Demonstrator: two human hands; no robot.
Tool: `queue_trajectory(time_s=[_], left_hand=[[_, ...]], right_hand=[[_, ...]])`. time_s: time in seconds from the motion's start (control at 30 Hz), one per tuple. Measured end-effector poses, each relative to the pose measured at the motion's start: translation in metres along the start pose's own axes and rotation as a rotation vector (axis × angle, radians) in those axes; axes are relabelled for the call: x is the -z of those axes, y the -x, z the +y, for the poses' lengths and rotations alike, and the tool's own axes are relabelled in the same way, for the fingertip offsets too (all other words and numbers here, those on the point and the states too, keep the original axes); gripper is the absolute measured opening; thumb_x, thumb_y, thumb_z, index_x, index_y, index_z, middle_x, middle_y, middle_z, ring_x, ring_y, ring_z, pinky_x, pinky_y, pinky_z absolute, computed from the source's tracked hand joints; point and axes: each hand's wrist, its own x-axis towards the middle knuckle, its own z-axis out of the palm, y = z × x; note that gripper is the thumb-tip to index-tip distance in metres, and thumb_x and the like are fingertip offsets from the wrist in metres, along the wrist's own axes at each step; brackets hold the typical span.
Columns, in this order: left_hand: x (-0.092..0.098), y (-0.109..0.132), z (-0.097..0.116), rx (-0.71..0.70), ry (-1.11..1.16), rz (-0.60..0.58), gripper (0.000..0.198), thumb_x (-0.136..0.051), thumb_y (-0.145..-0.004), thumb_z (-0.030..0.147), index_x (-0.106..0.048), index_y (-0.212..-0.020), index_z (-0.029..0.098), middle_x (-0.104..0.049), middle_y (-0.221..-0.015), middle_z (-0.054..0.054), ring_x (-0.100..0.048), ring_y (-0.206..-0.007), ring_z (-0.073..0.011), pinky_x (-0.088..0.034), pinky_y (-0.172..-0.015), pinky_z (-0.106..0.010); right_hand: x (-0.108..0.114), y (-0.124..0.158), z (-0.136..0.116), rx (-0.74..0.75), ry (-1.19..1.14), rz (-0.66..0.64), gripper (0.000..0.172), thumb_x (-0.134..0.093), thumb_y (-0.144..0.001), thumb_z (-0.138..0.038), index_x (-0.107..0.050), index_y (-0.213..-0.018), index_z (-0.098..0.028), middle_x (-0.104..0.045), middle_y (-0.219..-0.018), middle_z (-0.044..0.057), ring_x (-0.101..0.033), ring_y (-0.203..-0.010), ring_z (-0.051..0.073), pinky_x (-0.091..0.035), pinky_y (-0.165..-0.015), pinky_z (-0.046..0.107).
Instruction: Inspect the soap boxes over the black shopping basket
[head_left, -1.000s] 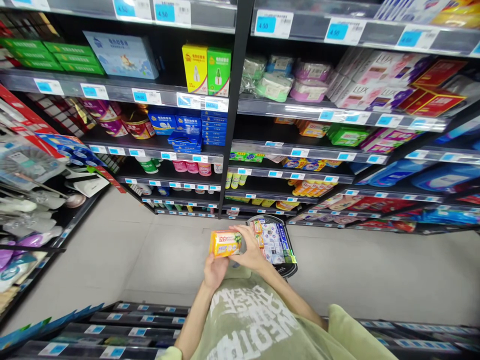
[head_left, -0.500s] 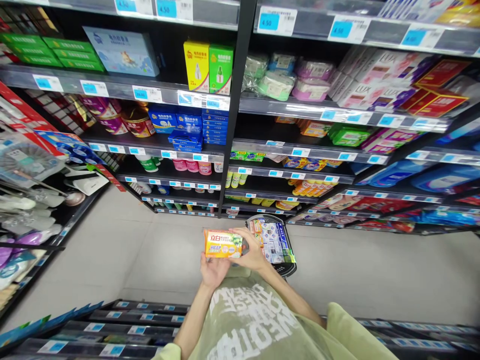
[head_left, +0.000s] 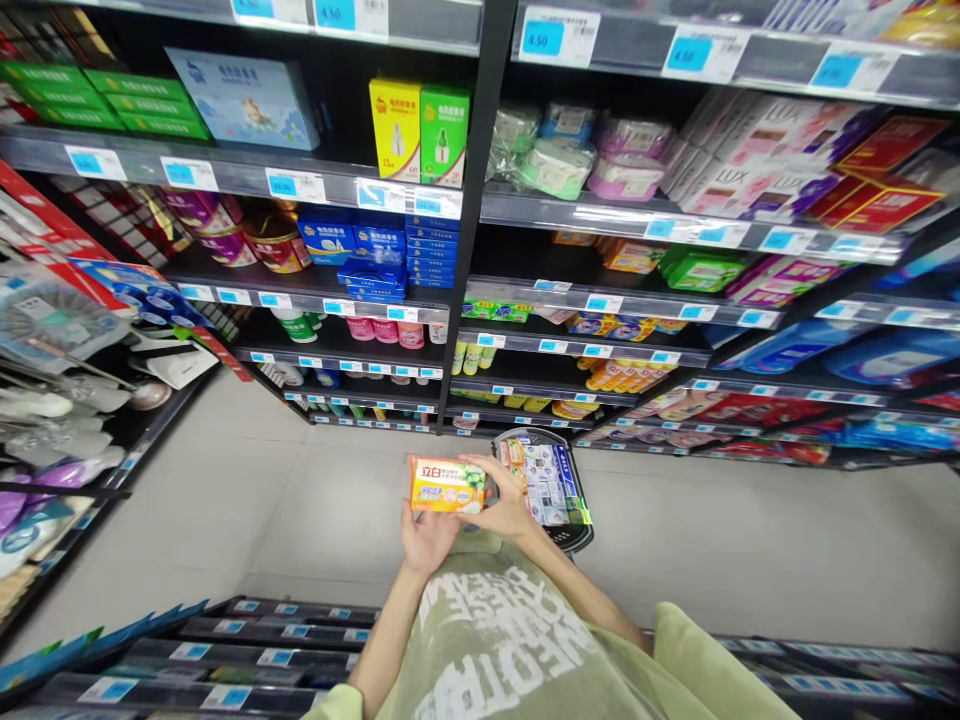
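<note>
Low in the middle of the frame, both hands hold a small orange-and-yellow rectangular packet with red characters and a green corner picture (head_left: 447, 485), printed face up, in front of the person's chest. The left hand (head_left: 424, 538) sits under the packet's lower left edge, palm up, fingers curled against its underside. The right hand (head_left: 504, 505) closes on the packet's right end, thumb on top and fingers wrapped round the far side. The packet lies level, its long side running left to right across the frame.

Just right of the right hand, a dark plastic shopping basket (head_left: 574, 540) rests on the pale tiled floor (head_left: 247, 510), loaded with white-and-blue printed packs (head_left: 546, 485) that fill it to the rim. The pale green printed T-shirt (head_left: 502, 640) of the person fills the lower centre.

Behind, black metal shelving (head_left: 469, 240) with blue price tags spans the upper half. Upper centre stand a yellow box (head_left: 395, 128) and a green box (head_left: 443, 135), side by side and touching. Below them, stacked blue boxes (head_left: 390, 255) sit on the next shelf. At upper right, white soap cartons marked LUX (head_left: 739, 160) lie beside red boxes (head_left: 874, 195).
</note>
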Motion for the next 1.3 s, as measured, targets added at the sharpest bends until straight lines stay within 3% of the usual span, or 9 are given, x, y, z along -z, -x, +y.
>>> queue_trajectory(time_s=[0.37,0.7,0.87,1.0,1.07,1.17,1.23,1.3], left_hand=[[0.005,0.000,0.001,-0.001,0.014,0.015,0.092,-0.054,-0.075,0.082,-0.049,-0.147,0.025,-0.054,-0.146,-0.014,-0.042,-0.139,-0.0415,-0.029,-0.114,-0.059],[0.014,-0.001,0.001,-0.016,-0.020,-0.001,0.096,-0.061,-0.069,0.083,-0.052,-0.145,0.026,-0.056,-0.144,-0.013,-0.043,-0.140,-0.0407,-0.026,-0.117,-0.058],[0.025,-0.003,0.000,-0.035,-0.145,-0.018,0.101,-0.066,-0.061,0.086,-0.058,-0.139,0.024,-0.059,-0.140,-0.015,-0.044,-0.138,-0.0427,-0.027,-0.116,-0.059],[0.023,-0.005,0.007,-0.167,-0.324,-0.058,0.102,-0.069,-0.061,0.084,-0.055,-0.140,0.021,-0.056,-0.143,-0.018,-0.042,-0.139,-0.0419,-0.030,-0.116,-0.057],[0.018,-0.007,0.014,-0.245,-0.412,-0.104,0.104,-0.077,-0.057,0.078,-0.052,-0.141,0.022,-0.051,-0.147,-0.018,-0.042,-0.140,-0.0409,-0.035,-0.114,-0.054],[0.011,-0.015,0.023,-0.267,-0.571,-0.180,0.102,-0.095,-0.048,0.051,-0.050,-0.136,0.026,-0.047,-0.149,-0.017,-0.046,-0.136,-0.0388,-0.042,-0.109,-0.051],[0.008,-0.022,0.025,-0.276,-0.651,-0.193,0.091,-0.097,-0.049,0.032,-0.052,-0.127,0.026,-0.053,-0.143,-0.015,-0.051,-0.132,-0.0355,-0.044,-0.108,-0.050],[0.006,-0.029,0.024,-0.305,-0.690,-0.187,0.082,-0.097,-0.048,0.026,-0.052,-0.117,0.024,-0.059,-0.132,-0.012,-0.055,-0.127,-0.0333,-0.043,-0.109,-0.051]], right_hand=[[-0.004,0.001,0.002,-0.014,0.004,0.000,0.074,-0.087,-0.069,-0.044,-0.057,-0.132,-0.021,-0.069,-0.124,0.013,-0.067,-0.114,0.029,-0.056,-0.095,0.040],[-0.006,0.001,0.001,-0.019,0.007,0.001,0.073,-0.087,-0.069,-0.047,-0.058,-0.131,-0.020,-0.070,-0.123,0.014,-0.067,-0.112,0.029,-0.056,-0.095,0.041],[-0.004,0.002,0.003,-0.066,-0.066,-0.012,0.074,-0.090,-0.065,-0.043,-0.058,-0.129,-0.021,-0.070,-0.121,0.013,-0.068,-0.109,0.029,-0.056,-0.091,0.038],[0.001,0.007,0.012,-0.124,-0.092,-0.012,0.074,-0.091,-0.062,-0.044,-0.060,-0.125,-0.023,-0.069,-0.117,0.011,-0.066,-0.106,0.029,-0.053,-0.093,0.041],[0.003,0.012,0.017,-0.149,-0.098,-0.016,0.073,-0.091,-0.061,-0.046,-0.061,-0.123,-0.023,-0.068,-0.116,0.011,-0.065,-0.106,0.030,-0.052,-0.094,0.042],[0.005,0.019,0.023,-0.211,-0.120,-0.026,0.075,-0.091,-0.060,-0.050,-0.062,-0.123,-0.023,-0.067,-0.115,0.012,-0.064,-0.106,0.031,-0.052,-0.095,0.043],[0.008,0.023,0.028,-0.263,-0.159,-0.025,0.078,-0.091,-0.058,-0.054,-0.061,-0.124,-0.023,-0.065,-0.116,0.012,-0.063,-0.108,0.031,-0.051,-0.098,0.043],[0.014,0.026,0.038,-0.311,-0.234,-0.069,0.086,-0.090,-0.056,-0.061,-0.059,-0.128,-0.023,-0.063,-0.124,0.013,-0.061,-0.116,0.031,-0.048,-0.102,0.044]])
